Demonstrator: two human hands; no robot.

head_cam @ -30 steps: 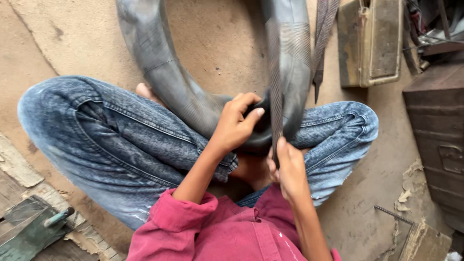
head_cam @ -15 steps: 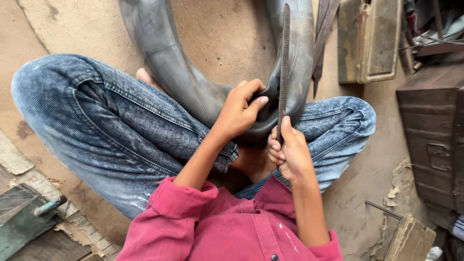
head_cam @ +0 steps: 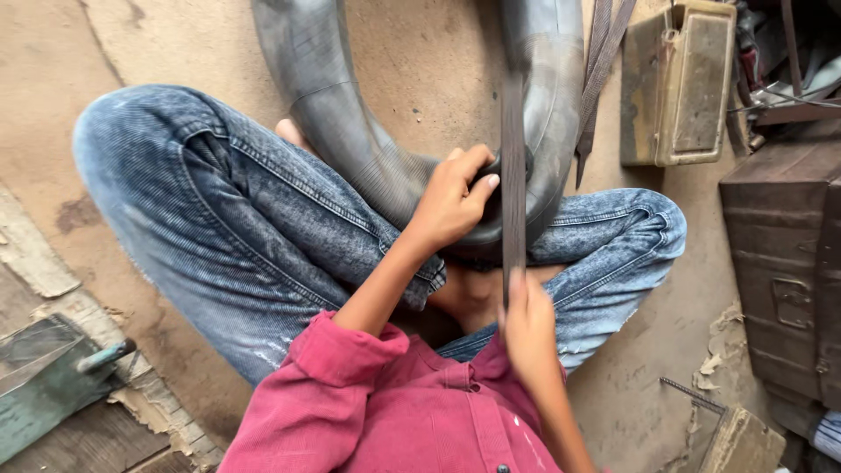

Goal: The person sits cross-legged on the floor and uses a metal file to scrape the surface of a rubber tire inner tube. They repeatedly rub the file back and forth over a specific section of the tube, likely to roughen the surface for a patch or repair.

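Dusty floor; hands grip grey, matte inner tube (head_cam: 350, 131).

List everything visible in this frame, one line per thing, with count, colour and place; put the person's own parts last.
inner tube: 1, dark grey rubber, looped on the floor and across the lap
flat file: 1, dark metal, long and narrow, laid across the tube
metal box: 1, worn beige, top right on the floor
trunk: 1, rusty brown, right edge
straps: a couple, dark, hanging beside the box
green tool: 1, with handle, bottom left on boards
floor: tan concrete
jeans: blue, legs crossed
shirt: pink-red, bottom centre
left hand: pressing on the tube
right hand: gripping the near end of the file
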